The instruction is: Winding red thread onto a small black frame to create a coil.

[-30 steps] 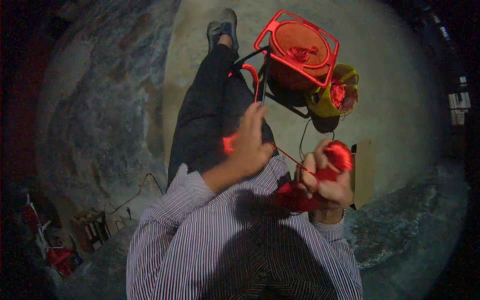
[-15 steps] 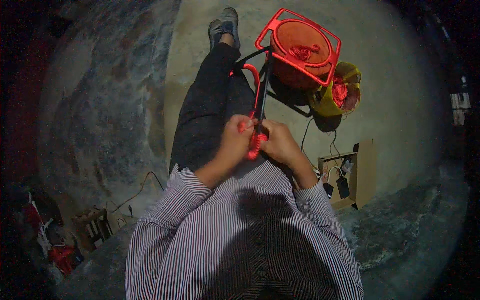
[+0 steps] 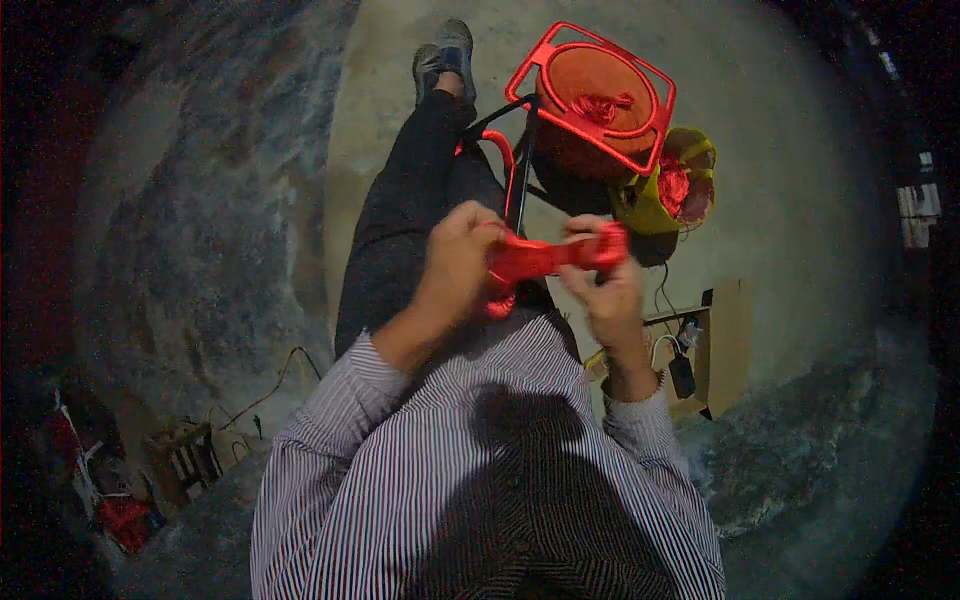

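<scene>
A stretch of red cord [image 3: 540, 260], blurred by motion, spans from one hand to the other above my lap. My left hand [image 3: 455, 255] is closed on its left end, beside a dark metal frame [image 3: 530, 140] that rises between my legs. My right hand [image 3: 608, 295] is out to the right, fingers curled around the cord's bunched end. One curved bar of that frame is red [image 3: 500, 145], and a red wrapped piece [image 3: 500, 305] shows under my left hand. The frame's lower part is hidden by hands and cord.
Ahead stands a round orange-brown seat or drum [image 3: 590, 85] with a red rectangular frame [image 3: 550, 40] and loose cord on top. A yellow bag [image 3: 640, 205] with red cord sits beside it. Right of me is an opened cardboard box [image 3: 730, 345] with a black adapter [image 3: 682, 378].
My right hand has moved right and slightly up from the frame, drawing the red cord out sideways. My left hand has shifted slightly left.
</scene>
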`<state>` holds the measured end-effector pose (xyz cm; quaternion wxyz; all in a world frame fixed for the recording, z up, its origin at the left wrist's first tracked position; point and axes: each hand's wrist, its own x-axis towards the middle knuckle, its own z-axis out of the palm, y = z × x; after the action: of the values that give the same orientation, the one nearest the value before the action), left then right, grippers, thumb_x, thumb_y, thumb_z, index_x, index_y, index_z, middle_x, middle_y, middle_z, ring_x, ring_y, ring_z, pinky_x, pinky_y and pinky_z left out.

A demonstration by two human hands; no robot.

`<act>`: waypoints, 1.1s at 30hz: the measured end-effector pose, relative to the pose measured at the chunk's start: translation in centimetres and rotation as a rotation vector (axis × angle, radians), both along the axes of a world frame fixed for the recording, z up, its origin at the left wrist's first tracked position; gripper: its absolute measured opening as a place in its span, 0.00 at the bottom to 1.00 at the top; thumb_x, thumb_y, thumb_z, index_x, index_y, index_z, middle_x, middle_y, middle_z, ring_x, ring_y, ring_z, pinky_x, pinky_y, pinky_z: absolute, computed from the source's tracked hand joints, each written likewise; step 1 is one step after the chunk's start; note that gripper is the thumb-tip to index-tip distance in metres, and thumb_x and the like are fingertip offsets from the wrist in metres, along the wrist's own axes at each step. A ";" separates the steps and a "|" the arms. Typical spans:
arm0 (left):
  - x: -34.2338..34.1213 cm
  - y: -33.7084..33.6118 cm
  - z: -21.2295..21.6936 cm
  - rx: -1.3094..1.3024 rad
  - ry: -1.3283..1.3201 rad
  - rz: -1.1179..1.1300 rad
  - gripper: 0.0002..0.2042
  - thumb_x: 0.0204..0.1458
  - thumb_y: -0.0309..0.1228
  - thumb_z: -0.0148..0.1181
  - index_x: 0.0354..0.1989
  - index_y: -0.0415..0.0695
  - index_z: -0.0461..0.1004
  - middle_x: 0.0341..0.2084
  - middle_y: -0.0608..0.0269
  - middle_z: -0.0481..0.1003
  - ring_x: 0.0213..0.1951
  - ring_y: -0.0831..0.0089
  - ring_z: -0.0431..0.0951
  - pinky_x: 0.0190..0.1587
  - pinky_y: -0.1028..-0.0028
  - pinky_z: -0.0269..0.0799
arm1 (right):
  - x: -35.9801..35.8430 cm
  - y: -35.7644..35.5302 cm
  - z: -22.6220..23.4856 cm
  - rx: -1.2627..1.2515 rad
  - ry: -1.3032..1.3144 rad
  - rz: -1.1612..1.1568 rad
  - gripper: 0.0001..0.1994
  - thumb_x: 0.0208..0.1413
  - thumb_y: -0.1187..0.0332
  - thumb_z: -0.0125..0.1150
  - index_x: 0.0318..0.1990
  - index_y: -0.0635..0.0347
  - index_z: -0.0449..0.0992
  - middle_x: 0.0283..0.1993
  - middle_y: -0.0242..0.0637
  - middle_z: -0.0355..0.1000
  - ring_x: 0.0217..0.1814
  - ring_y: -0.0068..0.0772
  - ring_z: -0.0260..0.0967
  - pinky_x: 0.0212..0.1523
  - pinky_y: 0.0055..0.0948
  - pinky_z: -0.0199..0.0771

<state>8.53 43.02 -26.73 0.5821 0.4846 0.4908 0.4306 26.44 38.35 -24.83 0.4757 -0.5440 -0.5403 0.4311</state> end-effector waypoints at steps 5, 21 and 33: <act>-0.6 0.0 -4.1 -0.266 0.052 -0.127 0.05 0.49 0.28 0.50 0.26 0.39 0.68 0.23 0.62 0.69 0.30 0.73 0.71 0.39 0.74 0.66 | 5.8 -2.1 3.0 -0.009 0.998 -0.332 0.21 0.56 0.56 0.51 0.53 0.60 0.64 0.42 0.41 0.70 0.42 0.35 0.71 0.45 0.34 0.72; -2.8 -2.5 -5.1 -0.260 0.062 -0.402 0.08 0.46 0.28 0.60 0.32 0.43 0.68 0.26 0.64 0.71 0.27 0.73 0.71 0.33 0.76 0.68 | 8.8 -6.4 -4.2 -0.211 0.639 -0.476 0.12 0.54 0.62 0.55 0.37 0.62 0.67 0.27 0.31 0.65 0.24 0.23 0.64 0.27 0.20 0.70; -4.2 -2.8 -7.8 0.491 0.305 -0.482 0.12 0.40 0.35 0.66 0.30 0.40 0.76 0.28 0.58 0.74 0.34 0.60 0.74 0.38 0.66 0.69 | -2.7 3.8 -7.1 -0.536 0.107 0.205 0.06 0.50 0.71 0.60 0.32 0.62 0.72 0.27 0.27 0.69 0.24 0.16 0.65 0.25 0.21 0.65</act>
<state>4.34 40.22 -34.51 0.4536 0.7698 0.3259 0.3090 23.79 42.19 -31.97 0.2965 -0.5693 -0.4335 0.6325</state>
